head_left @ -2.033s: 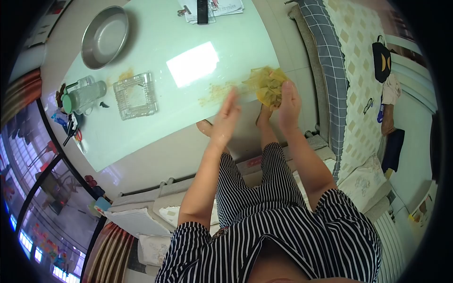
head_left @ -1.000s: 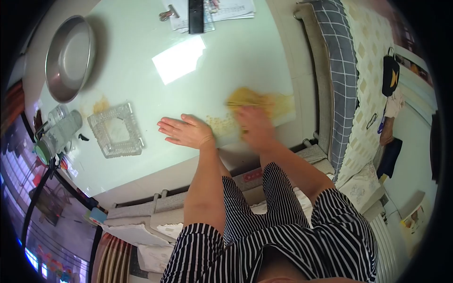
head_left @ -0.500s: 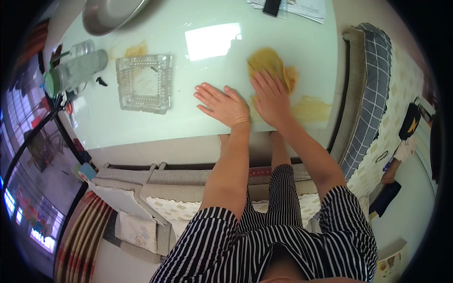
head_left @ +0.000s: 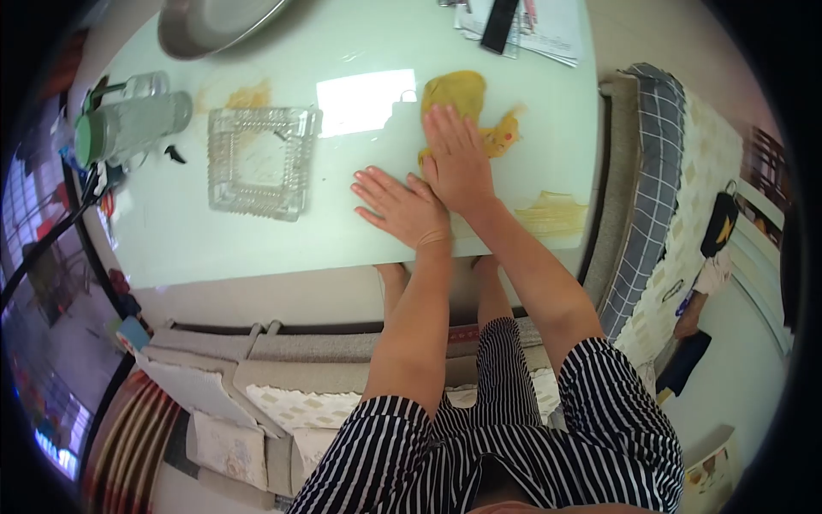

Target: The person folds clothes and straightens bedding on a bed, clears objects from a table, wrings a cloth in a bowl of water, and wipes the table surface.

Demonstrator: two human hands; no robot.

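No wording, brand or number can be read anywhere in this view from the wearer's head. Papers at one o'clock on the glossy table carry faint print too small to make out, while coloured markings on a pale item at four o'clock are equally illegible. At three o'clock, a black pouch bears a yellow emblem, its exact shape unclear.

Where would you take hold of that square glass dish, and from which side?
Probably by the wall of the glass dish nearest the left hand, coming from that hand's side. That wall is straight and textured, so it should offer some grip, and nothing bulky stands between it and the hand.
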